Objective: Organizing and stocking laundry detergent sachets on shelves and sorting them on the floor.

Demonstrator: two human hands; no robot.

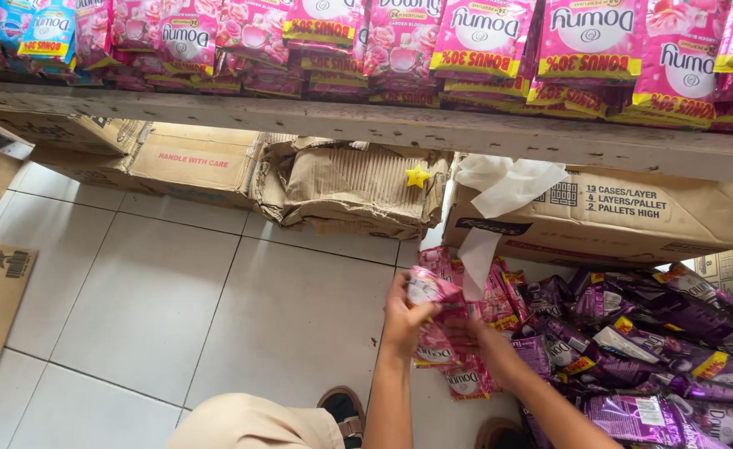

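From the head camera, looking down, the person's left hand (401,320) and right hand (466,333) are both closed around a bunch of small pink plastic sachets (435,293). The fingers are curled tight on it, with the left hand on the top part and the right hand lower down. The bunch is held just above the white tiled floor (217,308), near the edge of a heap.

These sachets look very light and soft. They are thin, shiny and floppy, so they bend and crinkle, and they may be a bit slippery. They seem to hang together in strips, so I think the best place to hold them is around the middle of the bunch, not by one loose end.

Beside the hands, more pink sachets lie on the floor, and a big pile of shiny purple sachets (657,357) spreads to the right. Behind them sits a long brown cardboard box (632,216) with crumpled white paper (508,187) poking out. A torn, crushed brown cardboard box (358,187) with a little yellow star (417,175) stands next to it. Above runs a rough grey wooden shelf (383,125) packed with rows of pink sachet packs (483,33).
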